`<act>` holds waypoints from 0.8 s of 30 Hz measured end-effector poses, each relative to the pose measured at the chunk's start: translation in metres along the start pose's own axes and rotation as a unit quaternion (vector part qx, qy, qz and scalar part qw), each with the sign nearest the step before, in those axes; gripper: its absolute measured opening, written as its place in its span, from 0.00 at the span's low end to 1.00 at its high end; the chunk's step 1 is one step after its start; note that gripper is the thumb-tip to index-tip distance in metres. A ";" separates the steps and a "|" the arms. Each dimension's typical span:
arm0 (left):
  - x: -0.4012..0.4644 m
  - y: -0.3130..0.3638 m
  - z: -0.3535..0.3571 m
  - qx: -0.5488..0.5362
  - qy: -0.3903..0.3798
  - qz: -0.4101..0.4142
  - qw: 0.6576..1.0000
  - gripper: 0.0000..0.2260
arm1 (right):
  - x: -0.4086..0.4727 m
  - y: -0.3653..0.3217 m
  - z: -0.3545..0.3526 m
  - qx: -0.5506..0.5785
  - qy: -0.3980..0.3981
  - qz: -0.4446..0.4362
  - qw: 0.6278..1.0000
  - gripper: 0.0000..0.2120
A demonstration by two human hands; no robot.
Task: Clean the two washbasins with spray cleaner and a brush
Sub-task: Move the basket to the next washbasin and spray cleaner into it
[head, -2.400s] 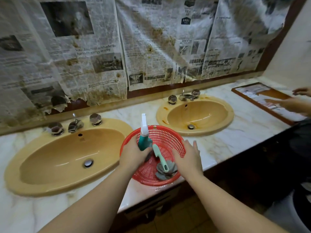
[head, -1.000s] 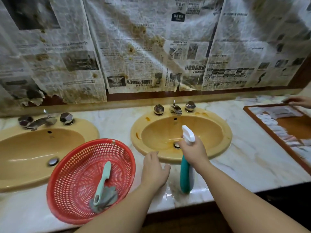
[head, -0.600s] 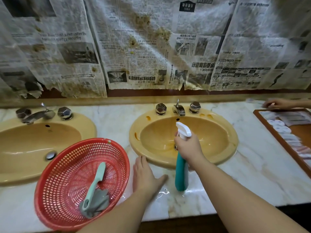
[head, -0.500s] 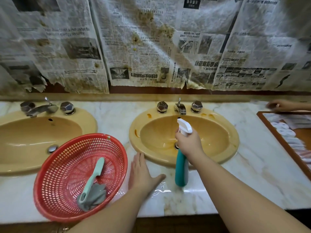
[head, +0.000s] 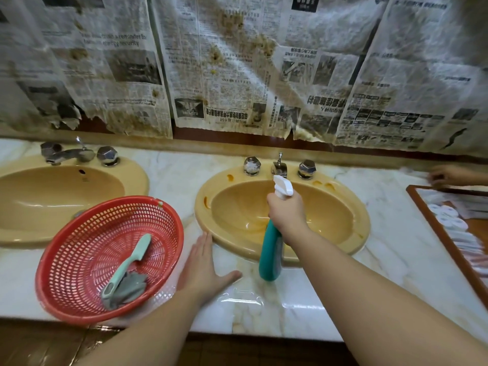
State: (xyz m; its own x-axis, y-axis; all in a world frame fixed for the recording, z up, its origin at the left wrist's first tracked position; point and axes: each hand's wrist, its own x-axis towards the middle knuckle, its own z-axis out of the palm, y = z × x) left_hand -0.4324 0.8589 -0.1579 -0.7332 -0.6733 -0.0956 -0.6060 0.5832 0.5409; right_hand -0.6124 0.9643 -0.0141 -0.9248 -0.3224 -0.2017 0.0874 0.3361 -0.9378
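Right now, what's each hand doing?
Left hand: open, flat on the counter.
Right hand: holding the spray bottle over the sink.

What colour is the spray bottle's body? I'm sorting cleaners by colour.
Teal, with a white trigger head; the spray bottle shows in the head view, gripped by the right hand.

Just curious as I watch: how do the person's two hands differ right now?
The right hand is raised over the right washbasin, curled round the neck of the spray bottle; the left hand lies flat on the marble counter, fingers straight, holding nothing. The right hand aims the nozzle into the basin; the left sits beside the red basket. Both are bare.
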 end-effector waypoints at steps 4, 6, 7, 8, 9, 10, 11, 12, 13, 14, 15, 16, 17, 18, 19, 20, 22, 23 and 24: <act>-0.003 -0.002 0.000 -0.014 0.015 0.009 1.000 0.60 | -0.002 0.001 -0.003 0.007 0.016 0.010 1.000 0.02; -0.002 -0.003 0.003 -0.016 0.020 0.010 1.000 0.60 | -0.003 0.003 -0.007 -0.002 0.040 0.007 0.999 0.01; -0.002 -0.004 0.003 -0.015 0.021 0.009 1.000 0.60 | -0.003 0.004 -0.010 -0.004 0.052 0.007 0.999 0.01; -0.002 -0.005 0.003 -0.015 0.019 0.006 1.000 0.60 | -0.003 0.004 -0.012 -0.006 0.062 0.011 0.998 0.02; -0.002 -0.005 0.003 -0.015 0.015 0.006 1.000 0.60 | -0.005 0.005 -0.015 -0.007 0.073 0.016 0.997 0.02; -0.002 -0.005 0.003 -0.015 0.015 0.003 1.000 0.60 | -0.005 0.005 -0.017 -0.007 0.077 0.021 0.997 0.02; -0.002 -0.005 0.002 -0.015 0.014 0.001 1.000 0.60 | -0.006 0.005 -0.018 -0.005 0.084 0.022 0.996 0.02; -0.002 -0.005 0.002 -0.016 0.012 0.001 1.000 0.60 | -0.007 0.005 -0.019 -0.002 0.092 0.021 0.996 0.02; -0.001 -0.005 0.002 -0.017 0.012 0.002 1.000 0.60 | -0.008 0.004 -0.020 0.001 0.101 0.018 0.995 0.03; -0.001 -0.006 0.002 -0.018 0.012 0.003 1.000 0.60 | -0.008 0.004 -0.020 0.003 0.110 0.014 0.994 0.03; -0.001 -0.006 0.003 -0.017 0.011 0.005 1.000 0.60 | -0.009 0.003 -0.022 0.003 0.121 0.011 0.993 0.04; -0.001 -0.006 0.003 -0.016 0.012 0.006 1.000 0.60 | -0.010 0.003 -0.025 0.002 0.133 0.009 0.991 0.04; -0.001 -0.007 0.003 -0.015 0.013 0.007 1.000 0.60 | -0.011 0.003 -0.029 0.001 0.148 0.012 0.989 0.04; -0.001 -0.008 0.004 -0.015 0.013 0.008 1.000 0.60 | -0.011 0.003 -0.034 0.001 0.162 0.019 0.987 0.03; 0.000 -0.009 0.005 -0.014 0.013 0.010 1.000 0.60 | -0.011 0.003 -0.038 0.001 0.174 0.027 0.984 0.03; 0.001 -0.010 0.006 -0.013 0.014 0.012 1.000 0.61 | -0.011 0.003 -0.043 0.001 0.184 0.034 0.982 0.02; 0.004 -0.013 0.010 -0.009 0.017 0.016 1.000 0.61 | -0.013 0.004 -0.050 -0.006 0.197 0.039 0.980 0.03; 0.005 -0.015 0.012 -0.008 0.018 0.018 1.000 0.61 | -0.014 0.004 -0.052 -0.006 0.200 0.037 0.979 0.04; 0.006 -0.015 0.013 -0.003 0.020 0.021 1.000 0.60 | -0.015 0.006 -0.053 -0.005 0.199 0.033 0.979 0.05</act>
State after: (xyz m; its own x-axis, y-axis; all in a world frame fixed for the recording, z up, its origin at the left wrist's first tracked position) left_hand -0.4319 0.8514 -0.1776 -0.7449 -0.6660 -0.0397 -0.5730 0.6081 0.5495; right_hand -0.6174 1.0179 -0.0014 -0.9887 0.0694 -0.1330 0.1490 0.3544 -0.9231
